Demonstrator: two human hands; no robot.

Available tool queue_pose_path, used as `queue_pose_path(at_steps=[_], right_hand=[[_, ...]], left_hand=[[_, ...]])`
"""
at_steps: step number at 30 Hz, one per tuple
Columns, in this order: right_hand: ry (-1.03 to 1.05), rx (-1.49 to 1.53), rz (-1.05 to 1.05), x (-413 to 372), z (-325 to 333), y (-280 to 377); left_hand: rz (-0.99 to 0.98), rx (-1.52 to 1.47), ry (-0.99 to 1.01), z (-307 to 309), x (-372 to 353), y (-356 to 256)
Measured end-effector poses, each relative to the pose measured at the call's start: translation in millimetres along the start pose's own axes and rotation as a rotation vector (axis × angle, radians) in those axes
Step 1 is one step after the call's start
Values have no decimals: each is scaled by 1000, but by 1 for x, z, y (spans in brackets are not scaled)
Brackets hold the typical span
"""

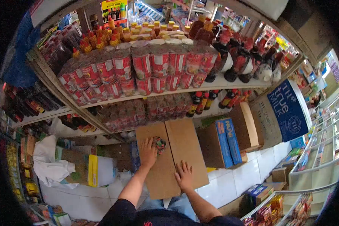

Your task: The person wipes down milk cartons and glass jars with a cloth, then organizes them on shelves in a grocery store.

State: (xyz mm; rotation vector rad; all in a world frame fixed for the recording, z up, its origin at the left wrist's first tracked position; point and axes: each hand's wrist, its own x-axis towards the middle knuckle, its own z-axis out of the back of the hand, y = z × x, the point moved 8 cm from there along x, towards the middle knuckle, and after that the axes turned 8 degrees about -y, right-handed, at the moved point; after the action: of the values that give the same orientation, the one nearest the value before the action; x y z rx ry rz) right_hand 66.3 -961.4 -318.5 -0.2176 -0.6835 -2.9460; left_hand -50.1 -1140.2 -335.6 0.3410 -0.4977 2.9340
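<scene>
A large brown cardboard box (160, 177) with its top flaps closed stands in front of me, a seam running down its middle. My left hand (148, 152) lies on the left flap with its fingers spread, beside a small round dark object (160, 144) with red and green marks. Whether the fingertips touch that object is hard to tell. On the right flap, near the seam, my right hand (184, 176) rests palm down, fingers apart, holding nothing.
Shelves ahead hold wrapped red cans (142, 62) and dark sauce bottles (239, 56). To the right stand blue-and-brown boxes (229, 141) and a TH true Milk carton (284, 111). A yellow-edged box (93, 170) and white cloth (49, 162) are at the left, on white floor tiles (248, 175).
</scene>
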Motion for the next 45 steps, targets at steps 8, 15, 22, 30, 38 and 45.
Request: queue_pose_path(at_steps=[8, 15, 22, 30, 38, 45], right_hand=[[47, -82, 1, 1, -9, -5], [31, -2, -22, 1, -7, -3], [42, 14, -35, 0, -3, -3], [11, 18, -25, -1, -2, -5], [24, -22, -20, 0, -5, -5], [18, -15, -18, 2, -3, -4]], left_hand=[[65, 88, -40, -12, 61, 29], [160, 43, -36, -1, 88, 48], [235, 23, -231, 7, 67, 72], [449, -339, -261, 9, -56, 80], [221, -345, -84, 38, -184, 1], [-185, -278, 242, 35, -205, -58]])
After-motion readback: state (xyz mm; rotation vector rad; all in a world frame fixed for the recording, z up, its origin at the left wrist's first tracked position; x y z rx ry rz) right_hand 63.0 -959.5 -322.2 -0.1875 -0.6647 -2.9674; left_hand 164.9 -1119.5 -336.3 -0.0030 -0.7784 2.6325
